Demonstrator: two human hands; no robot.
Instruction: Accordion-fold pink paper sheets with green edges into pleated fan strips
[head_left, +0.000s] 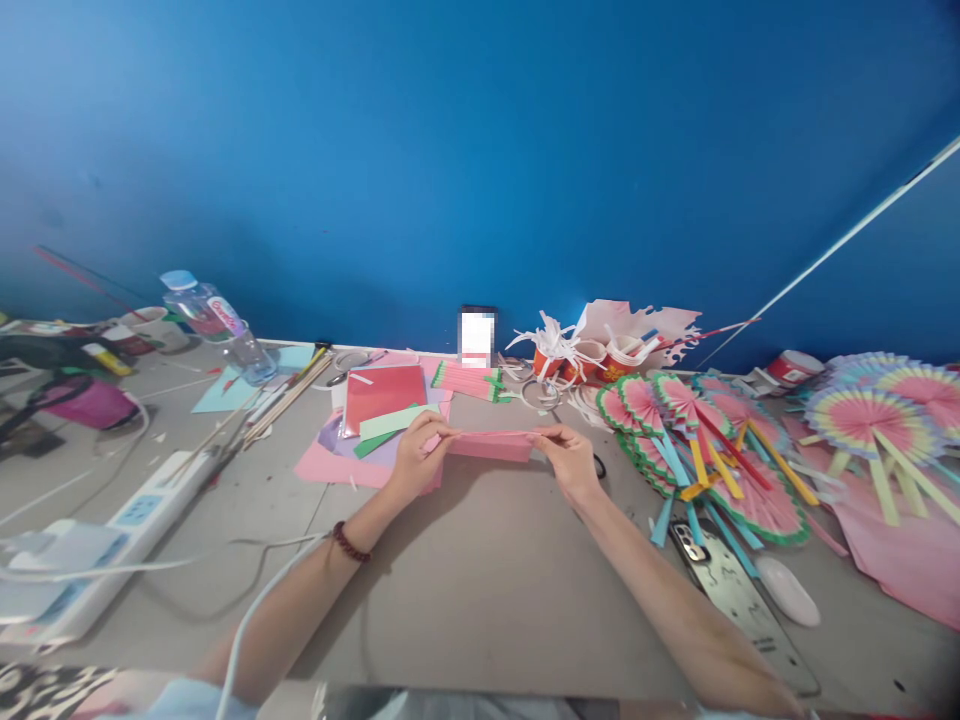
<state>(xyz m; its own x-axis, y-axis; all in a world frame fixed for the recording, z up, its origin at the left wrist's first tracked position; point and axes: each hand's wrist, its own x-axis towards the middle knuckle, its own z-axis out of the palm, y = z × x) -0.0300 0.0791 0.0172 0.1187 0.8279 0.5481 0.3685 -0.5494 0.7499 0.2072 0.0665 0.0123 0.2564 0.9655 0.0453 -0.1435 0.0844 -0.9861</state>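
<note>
A folded strip of pink paper [491, 447] is stretched level above the grey table, one end in each hand. My left hand [420, 450] pinches its left end between thumb and fingers. At the opposite end, the fingertips of my right hand [566, 458] are closed on the paper. Just left of my left hand lie a light green strip [390, 424] and a red paper pack [384, 395] on pink and lilac sheets. A pleated pink-and-green paper piece [466, 380] rests behind the strip. Part of a black ring-shaped handle [599, 465] shows past my right hand.
Pleated paper fans [701, 440] spread on the right, with more fans [874, 425] farther out. A phone [739, 590] and a white mouse [787, 590] lie near my right forearm. On the left are a power strip [142, 540], wooden sticks [289, 400] and a tilted bottle [217, 320].
</note>
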